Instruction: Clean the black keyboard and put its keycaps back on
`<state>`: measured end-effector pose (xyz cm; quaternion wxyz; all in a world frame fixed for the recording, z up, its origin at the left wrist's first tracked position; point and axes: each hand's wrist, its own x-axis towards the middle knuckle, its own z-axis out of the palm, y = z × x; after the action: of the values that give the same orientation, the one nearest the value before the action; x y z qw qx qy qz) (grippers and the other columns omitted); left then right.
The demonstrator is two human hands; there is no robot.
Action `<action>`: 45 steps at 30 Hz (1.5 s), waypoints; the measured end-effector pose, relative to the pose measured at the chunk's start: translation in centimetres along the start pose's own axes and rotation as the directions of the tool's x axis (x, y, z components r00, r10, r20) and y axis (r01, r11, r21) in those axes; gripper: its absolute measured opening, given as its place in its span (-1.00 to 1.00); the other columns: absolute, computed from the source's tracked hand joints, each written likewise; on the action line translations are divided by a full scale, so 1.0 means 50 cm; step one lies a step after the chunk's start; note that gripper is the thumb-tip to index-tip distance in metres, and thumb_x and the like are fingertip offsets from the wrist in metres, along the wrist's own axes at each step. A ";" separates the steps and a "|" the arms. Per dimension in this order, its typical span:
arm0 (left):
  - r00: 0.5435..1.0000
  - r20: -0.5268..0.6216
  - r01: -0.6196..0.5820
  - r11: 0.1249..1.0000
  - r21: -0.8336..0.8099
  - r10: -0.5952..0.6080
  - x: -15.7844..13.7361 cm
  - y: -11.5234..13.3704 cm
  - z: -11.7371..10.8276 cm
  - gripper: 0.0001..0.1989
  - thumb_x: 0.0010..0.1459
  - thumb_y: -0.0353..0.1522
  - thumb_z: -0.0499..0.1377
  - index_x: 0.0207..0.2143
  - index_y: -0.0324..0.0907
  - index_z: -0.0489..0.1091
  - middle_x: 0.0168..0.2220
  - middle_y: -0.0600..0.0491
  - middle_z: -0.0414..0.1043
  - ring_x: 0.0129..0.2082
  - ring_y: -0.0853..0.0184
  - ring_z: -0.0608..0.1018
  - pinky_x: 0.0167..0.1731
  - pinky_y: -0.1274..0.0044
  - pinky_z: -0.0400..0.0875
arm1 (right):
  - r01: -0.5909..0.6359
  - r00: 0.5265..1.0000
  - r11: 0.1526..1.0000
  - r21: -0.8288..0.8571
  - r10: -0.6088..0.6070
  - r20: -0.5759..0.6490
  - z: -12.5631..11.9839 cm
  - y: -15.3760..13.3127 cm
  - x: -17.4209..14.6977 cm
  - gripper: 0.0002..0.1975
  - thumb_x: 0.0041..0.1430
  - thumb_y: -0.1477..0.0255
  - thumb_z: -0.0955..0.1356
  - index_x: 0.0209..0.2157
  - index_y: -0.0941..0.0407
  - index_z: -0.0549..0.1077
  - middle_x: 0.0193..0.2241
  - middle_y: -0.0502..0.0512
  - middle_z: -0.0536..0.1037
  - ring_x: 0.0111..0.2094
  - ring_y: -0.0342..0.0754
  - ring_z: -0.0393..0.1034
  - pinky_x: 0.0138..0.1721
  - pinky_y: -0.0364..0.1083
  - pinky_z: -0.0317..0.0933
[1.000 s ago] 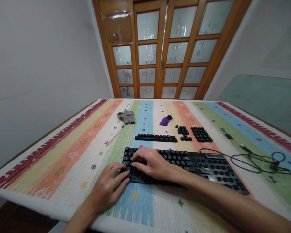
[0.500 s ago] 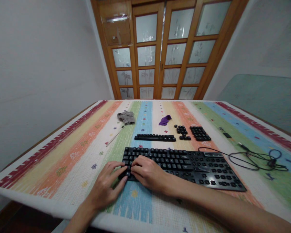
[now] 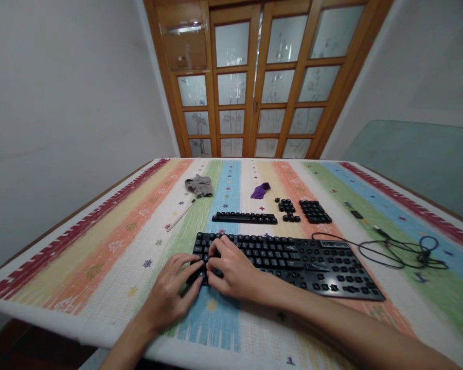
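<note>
Both hands worked at the keyboard's (image 3: 285,259) left end near the worktop's (image 3: 100,257) front. The left hand (image 3: 170,293) braced its corner, fingers loosely spread; the right hand's (image 3: 229,267) fingers curled onto keys, probably seating one.

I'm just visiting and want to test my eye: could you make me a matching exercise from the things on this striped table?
Things:
1. crumpled grey cloth
2. small purple cloth
3. coiled black cable
4. black computer keyboard

Places:
A. under both hands
B. far right
C. far left, by the pale stick
D. far middle, on the orange stripe's edge

Pairs: 1-C, 2-D, 3-B, 4-A
</note>
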<state>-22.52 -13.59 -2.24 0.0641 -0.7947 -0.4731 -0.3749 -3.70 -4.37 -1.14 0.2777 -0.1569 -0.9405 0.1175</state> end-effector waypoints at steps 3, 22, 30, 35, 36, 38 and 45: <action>1.000 -0.007 0.018 1.000 0.005 -0.018 -0.001 0.000 0.001 -0.73 0.28 -0.47 0.13 0.02 -0.18 0.44 -0.05 -0.11 0.48 -0.03 0.16 0.53 -0.03 0.29 0.50 | -0.001 0.998 1.000 0.017 0.000 0.057 -0.005 0.009 0.003 -0.88 0.17 0.41 0.38 -0.40 0.16 0.54 -0.23 0.20 0.42 -0.16 0.05 0.23 -0.02 0.10 0.18; 0.961 0.218 -0.195 0.977 0.088 0.172 -0.021 -0.011 0.007 -0.50 0.34 -0.47 0.04 0.32 -0.22 0.17 0.22 -0.13 0.34 0.25 0.13 0.36 0.16 0.20 0.38 | -0.340 0.938 0.938 -0.059 0.343 0.056 -0.047 0.203 0.125 -0.85 0.15 0.56 0.36 -0.34 0.18 0.62 -0.29 0.14 0.62 -0.20 0.00 0.34 -0.03 -0.02 0.10; 0.949 0.276 -0.183 0.980 0.078 0.156 -0.018 -0.013 0.001 -0.49 0.34 -0.43 0.05 0.33 -0.20 0.15 0.24 -0.11 0.31 0.25 0.16 0.36 0.15 0.24 0.40 | -0.377 0.918 0.924 -0.059 0.381 0.109 -0.023 0.258 0.168 -0.81 0.15 0.56 0.34 -0.37 0.17 0.64 -0.28 0.11 0.66 -0.19 -0.02 0.43 0.03 -0.05 0.11; 0.958 0.250 -0.166 0.983 0.079 0.142 -0.023 -0.011 0.004 -0.46 0.35 -0.44 0.03 0.36 -0.23 0.08 0.26 -0.15 0.27 0.27 0.15 0.32 0.17 0.22 0.37 | -0.404 0.904 0.912 -0.069 0.409 0.122 -0.013 0.266 0.178 -0.81 0.13 0.55 0.34 -0.33 0.18 0.65 -0.28 0.12 0.67 -0.18 0.00 0.42 0.01 -0.06 0.14; 0.961 0.241 -0.160 0.983 0.087 0.135 -0.024 -0.011 0.004 -0.45 0.36 -0.45 0.03 0.36 -0.25 0.06 0.27 -0.17 0.26 0.28 0.15 0.31 0.18 0.22 0.36 | -0.408 0.903 0.910 -0.069 0.413 0.121 -0.011 0.266 0.180 -0.80 0.13 0.55 0.34 -0.33 0.18 0.65 -0.27 0.12 0.67 -0.18 0.01 0.42 0.00 -0.07 0.15; 0.965 0.230 -0.152 0.983 0.101 0.126 -0.026 -0.011 0.004 -0.45 0.36 -0.45 0.02 0.36 -0.28 0.05 0.28 -0.19 0.25 0.30 0.13 0.28 0.18 0.20 0.35 | -0.414 0.900 0.908 -0.065 0.419 0.118 -0.008 0.266 0.183 -0.81 0.12 0.55 0.35 -0.34 0.17 0.64 -0.28 0.12 0.67 -0.19 0.01 0.42 -0.02 -0.07 0.16; 0.954 0.279 -0.146 0.983 0.112 0.110 -0.030 -0.015 0.006 -0.46 0.37 -0.39 0.05 0.35 -0.24 0.09 0.29 -0.17 0.22 0.30 0.09 0.27 0.19 0.18 0.33 | -0.418 0.905 0.908 -0.017 0.418 0.077 -0.002 0.264 0.192 -0.86 0.09 0.58 0.38 -0.32 0.18 0.60 -0.29 0.14 0.65 -0.19 0.01 0.43 -0.05 -0.06 0.19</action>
<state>-23.37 -14.08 -3.62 0.0748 -0.8616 -0.4485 -0.2255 -8.24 11.30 -0.47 0.2088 -0.3498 -0.8953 0.1802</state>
